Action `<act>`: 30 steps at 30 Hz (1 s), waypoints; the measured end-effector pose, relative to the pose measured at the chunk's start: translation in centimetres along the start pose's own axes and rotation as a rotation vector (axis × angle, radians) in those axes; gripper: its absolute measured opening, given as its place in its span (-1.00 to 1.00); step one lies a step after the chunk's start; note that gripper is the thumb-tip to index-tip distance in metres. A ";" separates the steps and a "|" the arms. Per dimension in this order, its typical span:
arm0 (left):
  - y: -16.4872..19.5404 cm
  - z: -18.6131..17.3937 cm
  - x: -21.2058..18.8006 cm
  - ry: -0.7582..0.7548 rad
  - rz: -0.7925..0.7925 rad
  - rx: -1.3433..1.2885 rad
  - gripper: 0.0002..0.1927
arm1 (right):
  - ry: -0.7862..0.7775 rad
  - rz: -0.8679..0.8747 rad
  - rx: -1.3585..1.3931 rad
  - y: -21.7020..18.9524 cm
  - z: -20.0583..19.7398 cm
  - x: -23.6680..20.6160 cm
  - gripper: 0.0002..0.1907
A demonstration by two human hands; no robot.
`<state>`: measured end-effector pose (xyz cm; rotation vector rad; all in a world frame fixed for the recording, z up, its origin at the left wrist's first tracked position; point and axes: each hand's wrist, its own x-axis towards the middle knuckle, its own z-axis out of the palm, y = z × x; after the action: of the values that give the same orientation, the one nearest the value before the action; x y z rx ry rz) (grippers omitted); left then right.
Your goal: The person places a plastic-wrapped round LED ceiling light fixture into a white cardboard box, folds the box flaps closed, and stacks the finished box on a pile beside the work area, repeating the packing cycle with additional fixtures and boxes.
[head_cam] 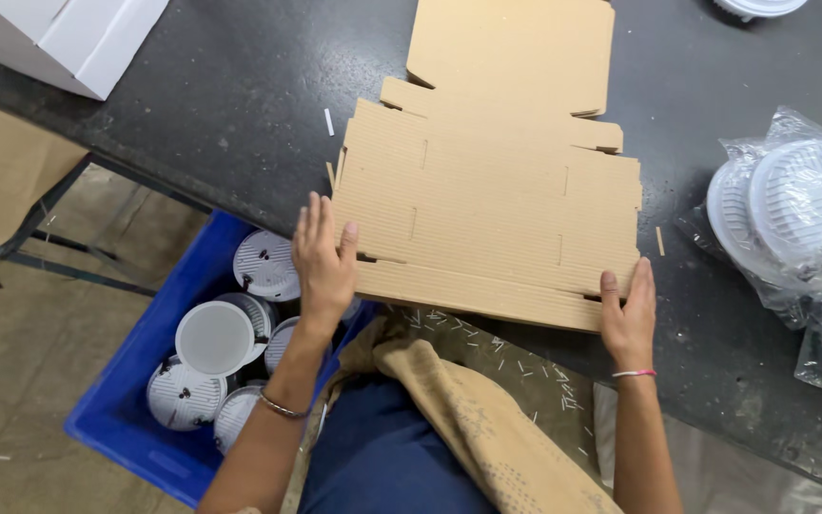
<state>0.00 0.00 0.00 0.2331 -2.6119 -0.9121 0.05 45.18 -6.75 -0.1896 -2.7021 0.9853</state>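
Bagged lamps [792, 219] right; tabletop [240, 105] left.

Tan ribbed cardboard sheet [487, 219], blue bin [135, 400]
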 end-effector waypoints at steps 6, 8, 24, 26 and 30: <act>2.0 -4.7 -2.6 0.063 0.040 -0.134 -0.45 | -0.047 0.096 0.427 -2.0 -4.1 -3.1 -0.37; 2.7 -6.3 -2.6 -0.021 -0.175 -0.613 -0.46 | -0.027 0.175 0.736 -3.4 -6.2 -3.9 -0.47; 9.4 -1.7 -2.7 -0.322 0.253 -0.302 -0.19 | -0.104 -0.172 0.358 -18.0 0.2 -3.0 -0.26; 11.1 0.4 -2.7 -0.319 0.344 -0.035 -0.07 | -0.167 -0.130 0.215 -20.7 4.1 -2.9 -0.13; 10.8 2.7 -2.4 -0.382 0.376 0.118 -0.14 | -0.231 -0.177 -0.275 -21.4 8.6 -2.5 -0.23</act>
<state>0.80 10.54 4.13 -0.4323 -2.9108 -0.7250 -0.75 23.11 0.26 0.1196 -2.9945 0.6162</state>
